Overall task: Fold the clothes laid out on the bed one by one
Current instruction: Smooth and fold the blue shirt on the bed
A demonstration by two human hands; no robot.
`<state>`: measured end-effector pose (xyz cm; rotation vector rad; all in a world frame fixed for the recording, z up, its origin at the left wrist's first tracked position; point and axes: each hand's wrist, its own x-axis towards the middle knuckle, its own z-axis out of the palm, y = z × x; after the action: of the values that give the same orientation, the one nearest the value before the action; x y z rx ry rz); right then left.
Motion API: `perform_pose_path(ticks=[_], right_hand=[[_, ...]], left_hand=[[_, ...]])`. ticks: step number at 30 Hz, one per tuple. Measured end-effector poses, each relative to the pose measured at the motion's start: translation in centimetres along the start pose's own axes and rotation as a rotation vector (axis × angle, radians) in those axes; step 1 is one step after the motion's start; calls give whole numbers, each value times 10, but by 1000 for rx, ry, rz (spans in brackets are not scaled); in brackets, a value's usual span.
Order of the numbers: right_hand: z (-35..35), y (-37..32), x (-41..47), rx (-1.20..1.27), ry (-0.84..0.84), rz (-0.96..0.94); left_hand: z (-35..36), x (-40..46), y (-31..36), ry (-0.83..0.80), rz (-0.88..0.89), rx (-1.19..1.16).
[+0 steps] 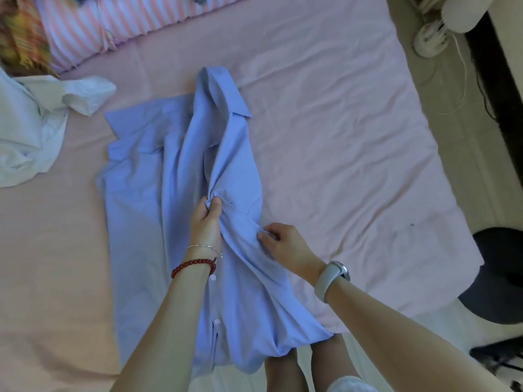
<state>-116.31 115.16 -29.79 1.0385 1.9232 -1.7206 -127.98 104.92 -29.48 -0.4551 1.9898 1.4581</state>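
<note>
Shirt: the light-blue button-up cotton shirt (181, 210) is lying on the pink bedsheet (339, 137), hem overhanging.
Hands: left hand (206, 222) and right hand (283, 244) are both pinching bunched cloth mid-body.
Handling: looking light, limp; better taken at seams.

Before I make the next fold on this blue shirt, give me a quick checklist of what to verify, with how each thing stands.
1. Left hand has a grip on the blue shirt: ok, it pinches a bunch of fabric near the middle.
2. Right hand has a grip: ok, fingers pinch the cloth beside the left.
3. Shirt lies flat: not ok, the right half is bunched and lifted.
4. Collar is straight: not ok, it is twisted to one side.
5. Hem is on the bed: not ok, it hangs over the near edge.
6. White garment is apart from the shirt: ok.
</note>
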Motion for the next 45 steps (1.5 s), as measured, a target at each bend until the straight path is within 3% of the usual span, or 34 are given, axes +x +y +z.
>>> perform_pose_path(ticks=[5,7,9,12,14,16,18,23,29,33,36,39,42,44,45], right_hand=[[-18,-4,-20,-12,401,-148],[-20,-7,-28,-41,468,-171],[-14,-10,-38,-68,366,-208],[1,-6,-56,93,8,-174],[4,6,-64,145,19,-99],[1,21,-65,102,142,-30],[-3,32,-63,30,126,19],[3,44,-64,-132,-135,41],[-4,57,-76,8,-158,76],[-3,57,-68,-9,-56,134],[-13,52,-74,33,142,82],[-35,39,-86,41,414,-64],[-60,8,-91,-44,627,-343],[-70,-8,-90,-171,601,-473],[-72,-10,-90,-222,501,-481]], left_hand=[[4,-12,5,87,181,133],[8,-20,7,87,251,184],[12,-27,10,52,222,321],[14,-32,5,-89,21,521],[9,-32,-1,-78,-56,474],[1,-33,-6,-73,-158,261],[-6,-35,-10,-92,-231,105],[-7,-40,-15,-12,-200,-11],[-2,-45,-10,39,-103,28],[6,-51,-7,52,22,157],[7,-56,-5,91,172,311],[11,-61,-3,57,235,404],[21,-69,4,14,266,458],[28,-73,10,34,378,526],[31,-74,14,51,477,576]])
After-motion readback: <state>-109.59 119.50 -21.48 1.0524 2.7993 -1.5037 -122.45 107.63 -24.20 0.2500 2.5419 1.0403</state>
